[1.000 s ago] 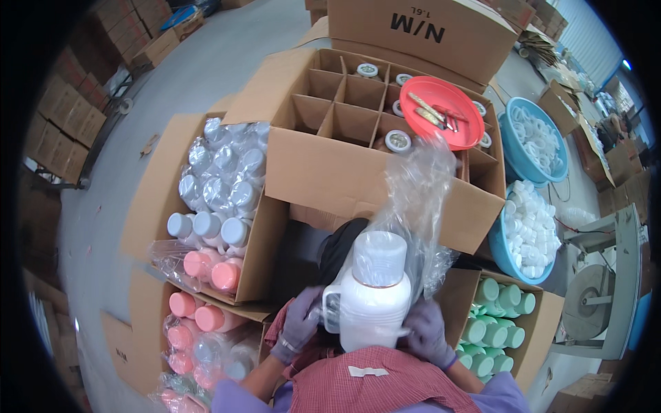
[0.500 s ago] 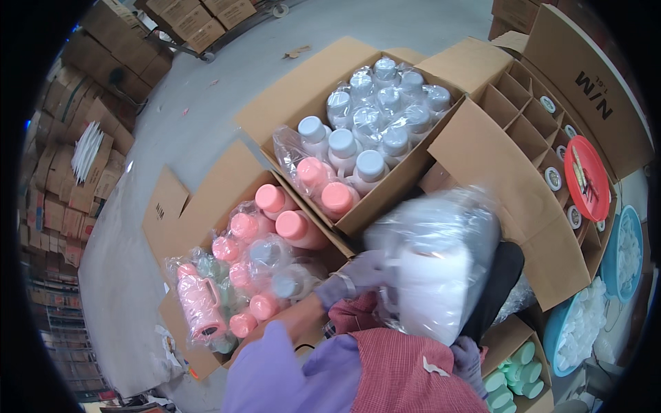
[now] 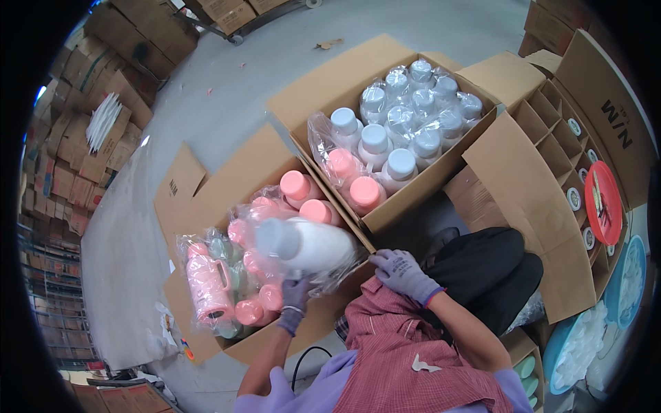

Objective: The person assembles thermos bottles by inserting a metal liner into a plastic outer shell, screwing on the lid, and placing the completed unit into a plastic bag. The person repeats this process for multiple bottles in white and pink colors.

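My left hand [image 3: 296,303], in a grey-purple glove, is closed at the lower side of a white thermos flask [image 3: 320,244] with a grey-blue cap. The flask lies tilted over the left cardboard box [image 3: 227,162], cap to the left, loose clear plastic around its base; motion blurs it. Beneath it stand pink-capped flasks [image 3: 296,184] and green ones [image 3: 220,250], partly hidden. A bagged pink flask [image 3: 208,286] lies on top at the box's left end. Gloved too, my right hand [image 3: 403,274] has its fingers curled over the box's near right corner.
Behind stands a box [image 3: 430,168] of bagged white flasks with blue and pink caps. On the right, a divided carton [image 3: 544,113] carries a red tray [image 3: 602,203]. Blue basins [image 3: 561,344] of white pieces stand below it. Stacked cartons [image 3: 62,138] line the left.
The white flask has moved left from my lap to above the left box. My right hand has come up from beside my lap to the box's corner. The whole view has shifted slightly.
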`<act>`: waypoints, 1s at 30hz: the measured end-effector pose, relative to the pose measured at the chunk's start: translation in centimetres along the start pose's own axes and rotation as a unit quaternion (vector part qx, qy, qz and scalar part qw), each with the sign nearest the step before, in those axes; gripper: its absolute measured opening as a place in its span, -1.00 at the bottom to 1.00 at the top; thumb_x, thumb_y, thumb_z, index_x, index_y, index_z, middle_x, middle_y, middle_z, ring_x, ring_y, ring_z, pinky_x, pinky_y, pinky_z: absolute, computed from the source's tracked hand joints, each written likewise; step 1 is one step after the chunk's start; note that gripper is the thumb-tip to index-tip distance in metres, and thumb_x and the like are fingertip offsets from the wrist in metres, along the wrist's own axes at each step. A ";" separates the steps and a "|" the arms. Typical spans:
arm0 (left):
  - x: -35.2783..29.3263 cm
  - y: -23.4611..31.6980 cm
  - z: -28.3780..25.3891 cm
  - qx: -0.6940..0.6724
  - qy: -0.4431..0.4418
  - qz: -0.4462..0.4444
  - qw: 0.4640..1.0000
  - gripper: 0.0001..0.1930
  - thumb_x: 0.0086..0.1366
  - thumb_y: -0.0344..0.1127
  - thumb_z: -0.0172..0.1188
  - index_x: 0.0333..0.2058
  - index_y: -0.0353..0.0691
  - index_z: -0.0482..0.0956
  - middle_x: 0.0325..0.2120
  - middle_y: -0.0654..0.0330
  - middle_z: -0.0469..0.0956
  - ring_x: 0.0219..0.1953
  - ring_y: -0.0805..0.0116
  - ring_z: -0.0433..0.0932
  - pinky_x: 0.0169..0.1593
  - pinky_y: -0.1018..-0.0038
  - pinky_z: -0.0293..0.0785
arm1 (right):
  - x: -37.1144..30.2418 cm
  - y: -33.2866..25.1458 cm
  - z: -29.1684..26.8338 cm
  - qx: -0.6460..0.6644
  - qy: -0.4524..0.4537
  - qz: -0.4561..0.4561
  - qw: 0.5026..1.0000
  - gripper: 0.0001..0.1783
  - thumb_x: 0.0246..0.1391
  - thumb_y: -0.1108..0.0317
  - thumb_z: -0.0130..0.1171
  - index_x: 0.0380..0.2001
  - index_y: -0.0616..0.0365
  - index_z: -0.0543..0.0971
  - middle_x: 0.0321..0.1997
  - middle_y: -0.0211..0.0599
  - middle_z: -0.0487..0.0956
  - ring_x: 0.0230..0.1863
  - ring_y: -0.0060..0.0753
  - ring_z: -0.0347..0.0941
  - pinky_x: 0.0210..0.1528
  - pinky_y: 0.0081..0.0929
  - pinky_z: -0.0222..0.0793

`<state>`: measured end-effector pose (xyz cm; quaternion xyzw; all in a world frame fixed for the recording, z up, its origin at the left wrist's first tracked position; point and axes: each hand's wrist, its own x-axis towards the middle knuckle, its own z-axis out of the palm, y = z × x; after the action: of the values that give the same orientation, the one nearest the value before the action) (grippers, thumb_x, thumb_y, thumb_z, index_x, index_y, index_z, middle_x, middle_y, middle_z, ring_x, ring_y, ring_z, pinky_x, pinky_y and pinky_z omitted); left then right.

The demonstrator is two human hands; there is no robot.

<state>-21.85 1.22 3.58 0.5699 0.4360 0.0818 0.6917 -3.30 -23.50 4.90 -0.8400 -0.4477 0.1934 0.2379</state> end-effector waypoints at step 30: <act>10.0 19.4 5.3 0.600 -0.004 0.301 0.741 -0.12 -0.18 -0.05 0.50 0.16 -0.16 0.37 0.01 -0.12 0.40 0.07 -0.14 0.44 0.15 0.08 0.42 | 0.6 -0.8 -4.0 0.243 0.190 -0.012 0.951 -0.48 0.07 0.18 0.25 0.08 0.14 0.47 0.10 -0.04 0.47 0.15 0.05 0.38 0.23 -0.14 0.30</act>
<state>-4.62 10.05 14.98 0.9690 0.1975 0.0052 0.1482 -1.33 -23.53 8.54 -0.7726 -0.3432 0.1300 0.5180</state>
